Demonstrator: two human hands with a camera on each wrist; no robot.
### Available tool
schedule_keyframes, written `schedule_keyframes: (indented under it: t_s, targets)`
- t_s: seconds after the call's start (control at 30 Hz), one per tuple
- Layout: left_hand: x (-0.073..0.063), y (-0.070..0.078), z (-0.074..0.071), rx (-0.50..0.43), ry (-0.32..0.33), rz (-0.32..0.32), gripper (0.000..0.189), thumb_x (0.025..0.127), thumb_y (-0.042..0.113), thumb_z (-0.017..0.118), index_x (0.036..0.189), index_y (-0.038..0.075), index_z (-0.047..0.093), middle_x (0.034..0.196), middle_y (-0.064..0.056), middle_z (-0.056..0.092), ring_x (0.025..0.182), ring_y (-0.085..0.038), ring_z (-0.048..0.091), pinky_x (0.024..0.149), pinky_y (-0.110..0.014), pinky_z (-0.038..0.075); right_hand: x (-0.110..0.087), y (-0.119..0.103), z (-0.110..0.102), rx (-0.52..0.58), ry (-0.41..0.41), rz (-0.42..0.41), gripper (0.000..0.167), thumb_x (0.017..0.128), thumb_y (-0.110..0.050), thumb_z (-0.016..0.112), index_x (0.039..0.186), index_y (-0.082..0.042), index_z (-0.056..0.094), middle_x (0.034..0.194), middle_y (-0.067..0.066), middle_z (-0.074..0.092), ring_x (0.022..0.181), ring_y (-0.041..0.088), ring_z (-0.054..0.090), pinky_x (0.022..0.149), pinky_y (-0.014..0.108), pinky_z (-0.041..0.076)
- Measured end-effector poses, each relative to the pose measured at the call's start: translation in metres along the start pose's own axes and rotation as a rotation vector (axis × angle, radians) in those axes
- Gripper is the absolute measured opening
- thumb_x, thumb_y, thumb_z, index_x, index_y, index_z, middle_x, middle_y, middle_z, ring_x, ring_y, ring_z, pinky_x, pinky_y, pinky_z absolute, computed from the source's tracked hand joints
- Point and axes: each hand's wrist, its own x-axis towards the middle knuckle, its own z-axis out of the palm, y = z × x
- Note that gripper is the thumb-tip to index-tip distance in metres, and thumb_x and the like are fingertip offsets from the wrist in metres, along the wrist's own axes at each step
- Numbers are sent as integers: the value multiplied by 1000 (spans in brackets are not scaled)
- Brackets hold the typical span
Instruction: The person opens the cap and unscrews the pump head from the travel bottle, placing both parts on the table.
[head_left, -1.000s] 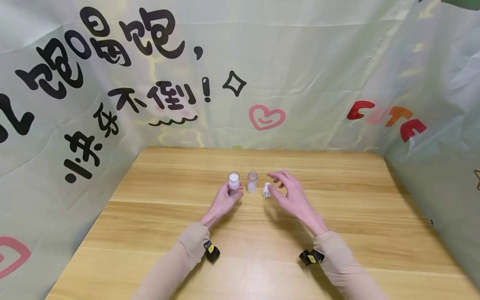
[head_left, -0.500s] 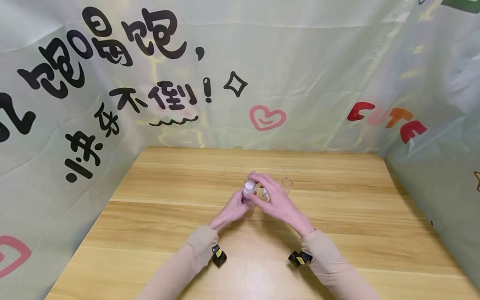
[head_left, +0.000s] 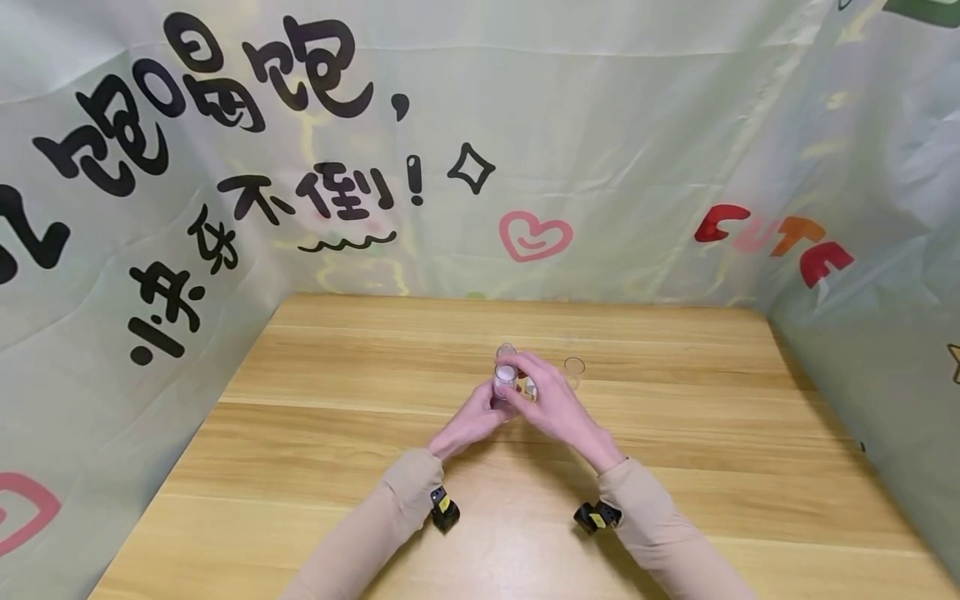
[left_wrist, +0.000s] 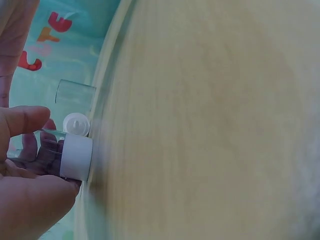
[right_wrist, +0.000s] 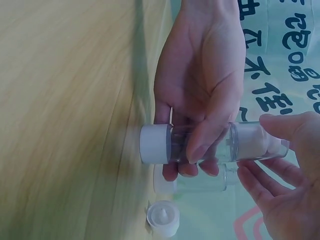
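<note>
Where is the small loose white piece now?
In the right wrist view, the white piece is at bottom centre, on the table beside the standing bottle; in the head view, the right hand partly hides it.

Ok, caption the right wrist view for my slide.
Left hand grips a clear white-based bottle while right hand pinches its top; another bottle behind.

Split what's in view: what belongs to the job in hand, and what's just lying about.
Belongs to the job:
bottle, gripped by the left hand, right hand at its top
probably also, though untouched: second bottle, white piece, clear cylinder

Just there, as far as I can judge:
printed backdrop
left wrist camera and right wrist camera, worn rather than lying about
</note>
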Motion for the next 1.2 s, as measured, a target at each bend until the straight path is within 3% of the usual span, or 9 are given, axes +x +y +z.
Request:
schedule_keyframes:
  t_s: [0.33, 0.43, 0.57, 0.7, 0.83, 0.97, 1.07, 1.2]
  targets:
    - [2, -1, 0, 28, -22, 1, 65, 96, 2, 55, 156, 4, 31, 150, -21, 49, 135, -36, 53, 114, -47, 43, 3, 1, 0, -5, 40, -32, 37, 89, -10, 74, 125, -4, 65, 122, 12, 70, 114, 27, 67, 102, 45, 53]
    - [1, -2, 0, 28, -27, -3, 63, 97, 3, 55, 156, 6, 32, 150, -19, 50, 135, -34, 52, 113, -46, 44, 4, 0, -2, -2, 81, -39, 36, 89, -10, 75, 123, -4, 66, 116, 11, 71, 107, 26, 68, 96, 44, 55]
    - [1, -3, 0, 32, -14, 8, 56, 97, 5, 56, 150, 4, 39, 138, -20, 56, 124, -30, 57, 103, -36, 50, 5, -2, -6, 44, 153, -31, 36, 88, -8, 75, 122, -1, 66, 116, 13, 72, 103, 27, 69, 89, 43, 57]
    - [4, -5, 0, 38, 5, 23, 42, 95, 3, 57, 136, -2, 48, 125, -23, 58, 116, -27, 58, 98, -31, 50, 6, -2, -12, 107, 239, -58, 36, 87, -2, 74, 121, 4, 65, 111, 16, 71, 99, 26, 68, 89, 33, 57]
    - [5, -6, 1, 53, 20, 18, 33, 95, 3, 58, 127, -5, 51, 123, -24, 59, 116, -26, 58, 105, -39, 48, 6, 0, -20, 153, 317, -77, 39, 85, 2, 74, 123, 5, 63, 108, 19, 70, 96, 28, 67, 94, 17, 53]
    - [4, -5, 2, 54, 16, 8, 35, 95, 3, 58, 128, -6, 50, 126, -25, 59, 119, -29, 58, 109, -44, 47, 2, 7, -31, 144, 344, -50, 40, 85, 3, 74, 123, 5, 62, 108, 21, 70, 95, 31, 67, 94, 11, 50]
    - [3, -4, 2, 42, 8, 5, 35, 95, 2, 57, 128, -7, 49, 125, -26, 58, 118, -30, 59, 108, -41, 48, -2, 14, -40, 104, 329, -2, 40, 85, 3, 74, 124, 5, 62, 109, 21, 70, 94, 32, 67, 92, 17, 54]
    - [3, -4, 1, 40, 7, 10, 34, 94, 1, 57, 126, -7, 49, 122, -26, 58, 111, -23, 60, 104, -36, 50, -7, 20, -49, 32, 277, 76, 41, 86, 1, 74, 125, 5, 62, 111, 21, 70, 94, 32, 68, 90, 37, 58]
